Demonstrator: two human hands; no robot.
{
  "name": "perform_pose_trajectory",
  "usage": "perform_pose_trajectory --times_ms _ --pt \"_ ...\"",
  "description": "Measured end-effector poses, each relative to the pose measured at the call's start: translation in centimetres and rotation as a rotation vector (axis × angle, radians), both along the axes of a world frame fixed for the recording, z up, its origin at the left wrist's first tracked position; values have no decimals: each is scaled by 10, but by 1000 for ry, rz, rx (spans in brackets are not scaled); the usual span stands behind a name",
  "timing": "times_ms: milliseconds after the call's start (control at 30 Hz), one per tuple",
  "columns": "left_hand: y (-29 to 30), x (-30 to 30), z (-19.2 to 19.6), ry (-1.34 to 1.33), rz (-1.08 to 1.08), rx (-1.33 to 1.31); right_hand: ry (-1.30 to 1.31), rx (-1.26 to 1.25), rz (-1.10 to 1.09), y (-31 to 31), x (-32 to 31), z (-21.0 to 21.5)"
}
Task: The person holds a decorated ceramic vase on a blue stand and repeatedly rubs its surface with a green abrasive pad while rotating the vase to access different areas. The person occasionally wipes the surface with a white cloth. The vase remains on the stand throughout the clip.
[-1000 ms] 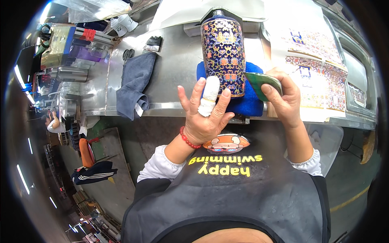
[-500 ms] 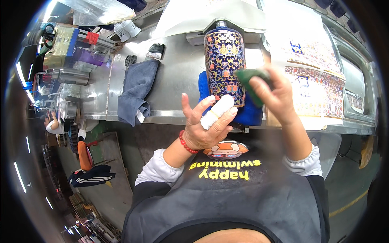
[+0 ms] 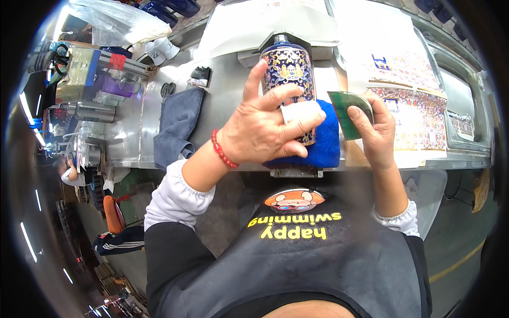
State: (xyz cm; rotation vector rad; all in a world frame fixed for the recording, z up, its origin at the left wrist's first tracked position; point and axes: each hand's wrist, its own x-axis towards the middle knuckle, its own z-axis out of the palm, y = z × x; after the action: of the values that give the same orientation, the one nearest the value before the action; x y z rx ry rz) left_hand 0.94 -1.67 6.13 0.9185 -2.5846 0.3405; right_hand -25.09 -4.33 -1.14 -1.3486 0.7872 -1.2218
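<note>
Where bottle point(image 3: 290, 70) lies, left hand point(image 3: 257, 129) overlaps.

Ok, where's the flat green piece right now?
In the head view, the green piece is in the right hand, just right of the patterned bottle and blue cloth.

Yellow lettering point(image 3: 295, 232) runs upside down across the dark apron point(image 3: 318, 270).

grey floor point(image 3: 456, 228) with 1 yellow line point(image 3: 456, 262); strip lights point(image 3: 28, 242) at left.
</note>
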Motion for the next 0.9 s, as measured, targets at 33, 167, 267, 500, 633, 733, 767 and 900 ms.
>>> perform_pose_trajectory --times_ms 33,167,267,500,633,733,767,900 --pt "-7 2 1 -8 4 -21 -10 36 -15 1 -1 0" --pt "-36 15 2 -35 10 -22 -50 134 -21 4 -4 0" --pt "-55 21 3 15 15 -19 -23 77 -44 3 -3 0" --pt "-27 6 6 88 -48 6 13 78 -40 2 -6 2" --pt "-15 5 -2 102 -12 73 0 -68 -16 -4 1 1" --pt "-37 13 -5 103 8 28 5 -72 -6 -9 6 -1" --pt "-44 16 -4 94 7 9 -8 -76 -8 -10 7 -1" --pt "-62 22 0 123 25 21 12 -55 -22 -12 9 -1"
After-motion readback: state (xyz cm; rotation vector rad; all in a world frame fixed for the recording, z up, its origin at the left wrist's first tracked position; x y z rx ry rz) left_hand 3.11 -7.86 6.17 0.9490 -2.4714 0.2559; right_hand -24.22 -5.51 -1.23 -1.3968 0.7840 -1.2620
